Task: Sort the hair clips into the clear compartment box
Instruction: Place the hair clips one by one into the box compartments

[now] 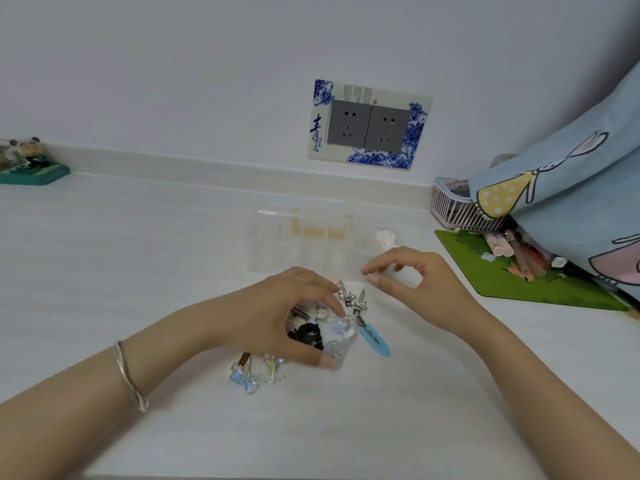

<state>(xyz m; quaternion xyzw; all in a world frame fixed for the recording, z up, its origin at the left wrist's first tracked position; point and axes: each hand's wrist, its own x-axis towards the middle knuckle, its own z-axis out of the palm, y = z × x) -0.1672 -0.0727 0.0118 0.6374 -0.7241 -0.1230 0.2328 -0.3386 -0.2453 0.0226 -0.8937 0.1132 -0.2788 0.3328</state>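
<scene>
A pile of hair clips lies on the white table, among them a black clip (308, 334), silver clips (353, 301), a blue leaf-shaped clip (375, 341) and iridescent bow clips (246, 379). My left hand (284, 313) arches over the pile, fingers and thumb curled round several clips. My right hand (415, 275) hovers just right of it, fingers loosely curled and holding nothing. Behind both hands stands the clear compartment box (263, 237). Some of its compartments hold yellowish items, and a white bunny clip (384, 240) sits at its right end.
A green mat (502, 282) with pens lies at the right, behind it a pink basket (450, 209) and a blue cartoon-print cloth (571, 202). A panda figurine (31, 161) stands at the far left. A double wall socket (367, 124) is above the box.
</scene>
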